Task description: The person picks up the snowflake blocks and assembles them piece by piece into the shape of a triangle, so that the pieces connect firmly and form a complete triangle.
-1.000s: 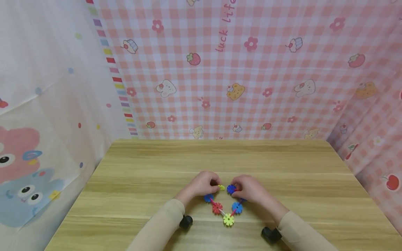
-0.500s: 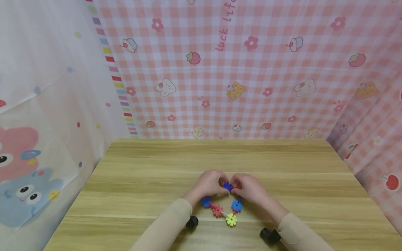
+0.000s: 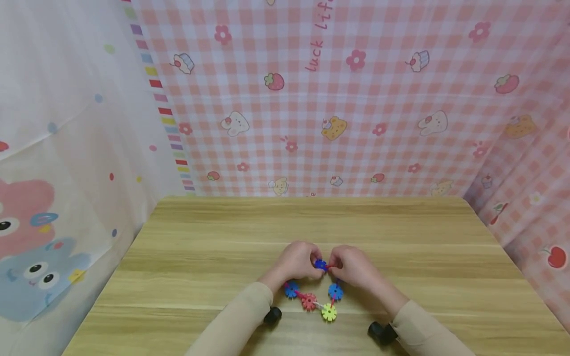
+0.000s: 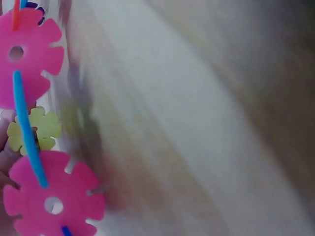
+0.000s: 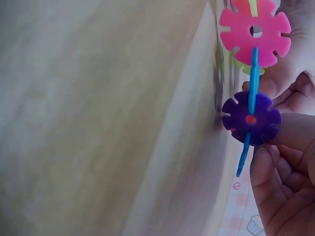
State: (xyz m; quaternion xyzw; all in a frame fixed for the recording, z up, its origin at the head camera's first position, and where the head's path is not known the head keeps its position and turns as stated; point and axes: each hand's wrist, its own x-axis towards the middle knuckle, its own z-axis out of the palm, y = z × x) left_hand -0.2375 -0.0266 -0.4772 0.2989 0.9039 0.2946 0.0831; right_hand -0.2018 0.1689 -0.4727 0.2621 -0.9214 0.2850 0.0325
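Several notched plastic snowflake discs are linked into a chain that bends into a ring under my hands. At its far side, a dark blue disc [image 3: 320,265] sits between my left hand [image 3: 296,260] and right hand [image 3: 354,267]. My left fingers pinch beside its left edge; a yellow-green disc [image 4: 37,130] shows by fingers in the left wrist view. My right hand pinches the chain just right of the dark blue disc, where a red edge shows. Nearer me lie light blue [image 3: 336,291], red [image 3: 308,301] and yellow [image 3: 329,312] discs. My fingers hide some links.
The chain is low over a wood-grain table [image 3: 213,227]. A pink checked curtain [image 3: 289,109] hangs behind it, with a white printed curtain [image 3: 80,148] on the left. Black wrist cameras sit at both cuffs, the right one [image 3: 382,333] close to the tabletop.
My left hand has moved right with its yellow disc, now covered in the head view, to meet the dark blue disc. The gap between the chain's ends has closed; the right hand barely moved.
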